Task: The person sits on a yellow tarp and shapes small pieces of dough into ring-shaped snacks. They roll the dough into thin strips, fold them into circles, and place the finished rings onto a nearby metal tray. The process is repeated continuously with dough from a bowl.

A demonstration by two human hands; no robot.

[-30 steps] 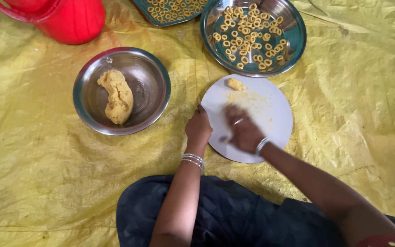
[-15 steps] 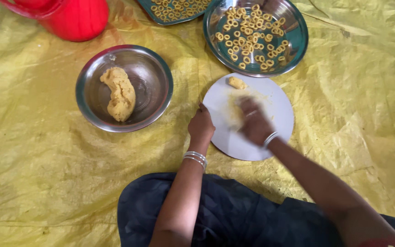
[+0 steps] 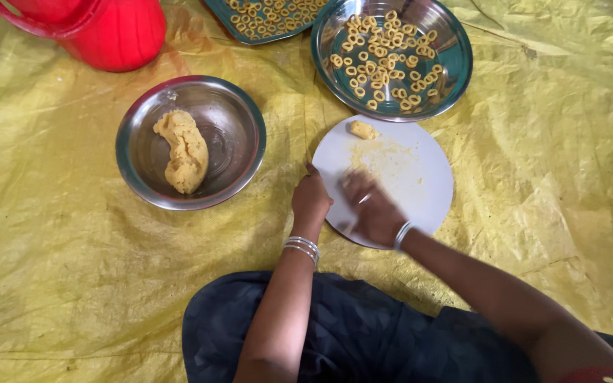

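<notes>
A round white board lies on the yellow sheet in front of my lap. My left hand grips the board's left edge with curled fingers. My right hand lies palm down on the near part of the board, blurred by motion; anything under the palm is hidden. Yellow dough smears mark the board's middle, and a small piece of dough sits at its far edge. Bangles circle both wrists.
A steel bowl to the left holds a lump of yellow dough. A steel plate beyond the board carries several dough rings. A tray of rings and a red bucket stand at the top. A crinkled yellow sheet covers the floor.
My right hand slid away across the board, then back toward me. My left hand stayed on the board's left edge.
</notes>
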